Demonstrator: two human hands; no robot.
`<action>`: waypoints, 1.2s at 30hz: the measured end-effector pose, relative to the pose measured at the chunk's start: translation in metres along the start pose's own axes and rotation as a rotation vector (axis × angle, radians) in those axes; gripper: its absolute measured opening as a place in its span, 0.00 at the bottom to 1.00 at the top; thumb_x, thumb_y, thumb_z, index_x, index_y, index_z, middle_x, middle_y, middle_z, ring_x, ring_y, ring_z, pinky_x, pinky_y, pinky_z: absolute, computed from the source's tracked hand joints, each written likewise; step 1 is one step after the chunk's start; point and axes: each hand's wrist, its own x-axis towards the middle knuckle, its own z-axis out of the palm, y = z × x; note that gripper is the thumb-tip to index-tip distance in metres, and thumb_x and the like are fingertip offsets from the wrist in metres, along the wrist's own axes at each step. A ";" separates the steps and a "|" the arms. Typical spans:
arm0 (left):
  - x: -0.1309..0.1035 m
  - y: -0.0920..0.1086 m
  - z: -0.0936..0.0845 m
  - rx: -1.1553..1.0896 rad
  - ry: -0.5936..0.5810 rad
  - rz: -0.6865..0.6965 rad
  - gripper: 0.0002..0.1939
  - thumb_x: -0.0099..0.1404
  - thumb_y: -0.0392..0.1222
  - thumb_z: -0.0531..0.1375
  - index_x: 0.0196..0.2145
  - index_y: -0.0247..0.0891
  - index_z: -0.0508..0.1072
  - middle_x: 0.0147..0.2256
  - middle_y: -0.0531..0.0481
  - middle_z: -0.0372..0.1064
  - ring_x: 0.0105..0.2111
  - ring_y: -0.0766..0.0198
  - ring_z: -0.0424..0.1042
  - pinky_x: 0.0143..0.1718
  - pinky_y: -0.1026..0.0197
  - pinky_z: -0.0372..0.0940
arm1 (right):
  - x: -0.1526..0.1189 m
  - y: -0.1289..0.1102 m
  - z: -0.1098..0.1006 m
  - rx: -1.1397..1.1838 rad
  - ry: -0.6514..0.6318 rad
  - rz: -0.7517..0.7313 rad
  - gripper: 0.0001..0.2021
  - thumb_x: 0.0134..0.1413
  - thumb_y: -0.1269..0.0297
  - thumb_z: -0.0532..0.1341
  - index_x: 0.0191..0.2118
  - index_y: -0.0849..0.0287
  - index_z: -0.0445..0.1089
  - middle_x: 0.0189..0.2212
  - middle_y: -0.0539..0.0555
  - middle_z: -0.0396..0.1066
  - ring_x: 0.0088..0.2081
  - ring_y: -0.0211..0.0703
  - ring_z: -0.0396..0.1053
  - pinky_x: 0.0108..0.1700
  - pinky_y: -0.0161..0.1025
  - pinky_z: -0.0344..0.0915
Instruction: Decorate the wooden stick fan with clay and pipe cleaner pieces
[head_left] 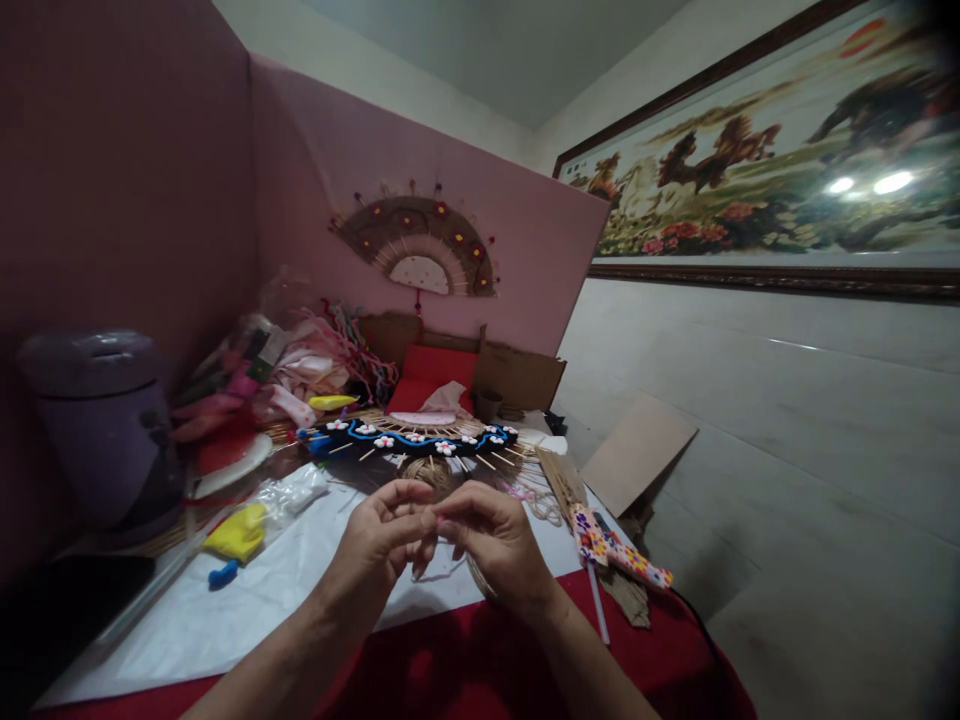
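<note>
My left hand and my right hand meet fingertip to fingertip over the table, pinching a small pink bit between them; what it is I cannot tell. Just beyond the hands lies a fan-shaped craft piece with a dark blue band, white flowers and wooden sticks. A coil of straw-coloured cord lies between the fan and my hands. White paper covers the table under my left hand, over a red cloth.
Yellow and blue clay lumps lie at the left, near a purple pot. A flowered strip sits at the right table edge. Craft materials pile at the back. A finished fan hangs on the pink partition.
</note>
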 end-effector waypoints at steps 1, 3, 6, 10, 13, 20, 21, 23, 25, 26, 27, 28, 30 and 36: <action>0.000 0.000 0.000 0.003 0.002 -0.012 0.19 0.42 0.36 0.69 0.32 0.36 0.65 0.17 0.56 0.66 0.13 0.71 0.61 0.13 0.70 0.53 | 0.000 0.005 0.001 0.078 0.020 -0.003 0.04 0.49 0.65 0.64 0.31 0.59 0.72 0.27 0.48 0.65 0.25 0.34 0.65 0.24 0.32 0.63; 0.000 0.000 0.000 0.018 0.001 -0.030 0.19 0.42 0.36 0.68 0.32 0.36 0.65 0.17 0.56 0.66 0.13 0.71 0.61 0.12 0.70 0.53 | -0.001 0.013 0.001 0.160 0.062 -0.048 0.03 0.47 0.67 0.65 0.30 0.58 0.72 0.26 0.48 0.64 0.24 0.33 0.64 0.22 0.31 0.62; 0.002 -0.002 -0.002 0.044 -0.008 -0.043 0.19 0.42 0.37 0.68 0.30 0.35 0.65 0.16 0.57 0.64 0.12 0.71 0.61 0.11 0.70 0.51 | -0.004 0.017 0.003 0.108 0.095 -0.139 0.02 0.47 0.70 0.65 0.28 0.58 0.71 0.25 0.48 0.64 0.24 0.33 0.63 0.23 0.31 0.61; 0.003 -0.005 -0.005 0.079 0.005 -0.059 0.18 0.41 0.36 0.68 0.29 0.35 0.65 0.15 0.56 0.65 0.13 0.70 0.62 0.11 0.70 0.53 | -0.009 0.015 0.005 -0.073 0.126 -0.257 0.05 0.50 0.74 0.62 0.27 0.58 0.70 0.25 0.49 0.66 0.27 0.36 0.64 0.29 0.34 0.61; 0.004 -0.007 -0.006 0.107 0.020 -0.031 0.17 0.41 0.36 0.69 0.28 0.34 0.66 0.16 0.55 0.66 0.14 0.69 0.64 0.12 0.69 0.55 | -0.013 0.016 0.008 -0.181 0.169 -0.335 0.06 0.52 0.75 0.60 0.28 0.58 0.70 0.25 0.49 0.66 0.28 0.36 0.65 0.31 0.34 0.61; 0.003 -0.007 0.001 0.100 0.031 0.024 0.17 0.42 0.38 0.70 0.27 0.34 0.67 0.16 0.56 0.66 0.15 0.69 0.64 0.13 0.70 0.57 | -0.017 0.020 0.009 -0.154 0.230 -0.154 0.04 0.52 0.71 0.61 0.35 0.57 0.69 0.29 0.50 0.67 0.31 0.37 0.66 0.32 0.34 0.62; 0.002 -0.007 0.001 0.104 0.033 0.029 0.17 0.42 0.38 0.70 0.27 0.34 0.67 0.16 0.56 0.66 0.15 0.70 0.64 0.13 0.70 0.57 | -0.017 0.020 0.008 -0.135 0.227 -0.134 0.03 0.53 0.70 0.60 0.35 0.57 0.69 0.29 0.50 0.67 0.31 0.37 0.66 0.32 0.34 0.63; 0.002 -0.006 0.001 0.119 0.030 0.036 0.16 0.42 0.38 0.69 0.27 0.34 0.67 0.16 0.55 0.66 0.15 0.70 0.64 0.13 0.70 0.57 | -0.018 0.020 0.007 -0.124 0.216 -0.138 0.02 0.55 0.69 0.59 0.35 0.58 0.69 0.29 0.50 0.66 0.31 0.37 0.66 0.32 0.35 0.63; 0.002 -0.007 0.000 0.134 0.019 0.040 0.16 0.43 0.38 0.69 0.27 0.34 0.67 0.16 0.55 0.67 0.15 0.70 0.64 0.13 0.69 0.58 | -0.018 0.019 0.007 -0.147 0.208 -0.167 0.03 0.56 0.68 0.58 0.34 0.58 0.68 0.29 0.51 0.65 0.31 0.37 0.66 0.32 0.35 0.62; 0.002 -0.008 -0.001 0.141 0.010 0.042 0.15 0.43 0.38 0.69 0.27 0.34 0.67 0.15 0.55 0.67 0.15 0.69 0.64 0.13 0.69 0.58 | -0.019 0.019 0.007 -0.166 0.207 -0.183 0.03 0.56 0.68 0.57 0.33 0.58 0.68 0.29 0.51 0.65 0.31 0.37 0.66 0.32 0.35 0.62; 0.002 -0.009 -0.002 0.147 0.001 0.046 0.15 0.44 0.39 0.69 0.27 0.34 0.67 0.15 0.55 0.67 0.15 0.69 0.64 0.13 0.69 0.58 | -0.019 0.018 0.007 -0.191 0.208 -0.199 0.03 0.57 0.69 0.57 0.33 0.59 0.67 0.29 0.51 0.65 0.31 0.37 0.65 0.32 0.35 0.62; 0.003 -0.010 -0.002 0.153 -0.006 0.048 0.14 0.44 0.39 0.68 0.27 0.34 0.67 0.15 0.55 0.67 0.15 0.69 0.64 0.13 0.69 0.58 | -0.019 0.017 0.007 -0.219 0.207 -0.218 0.03 0.57 0.70 0.56 0.33 0.59 0.67 0.28 0.51 0.64 0.31 0.37 0.65 0.32 0.35 0.61; 0.003 -0.011 -0.003 0.160 -0.019 0.052 0.14 0.44 0.39 0.68 0.26 0.35 0.67 0.15 0.55 0.67 0.14 0.69 0.65 0.13 0.69 0.58 | -0.020 0.016 0.007 -0.274 0.201 -0.262 0.04 0.57 0.71 0.55 0.32 0.59 0.65 0.28 0.51 0.64 0.30 0.37 0.64 0.31 0.34 0.60; 0.000 -0.013 -0.003 0.163 -0.036 0.043 0.12 0.46 0.38 0.68 0.26 0.35 0.67 0.16 0.55 0.67 0.14 0.69 0.64 0.12 0.69 0.57 | -0.021 0.017 0.006 -0.389 0.187 -0.376 0.05 0.56 0.75 0.53 0.33 0.58 0.61 0.28 0.51 0.63 0.30 0.36 0.62 0.32 0.34 0.59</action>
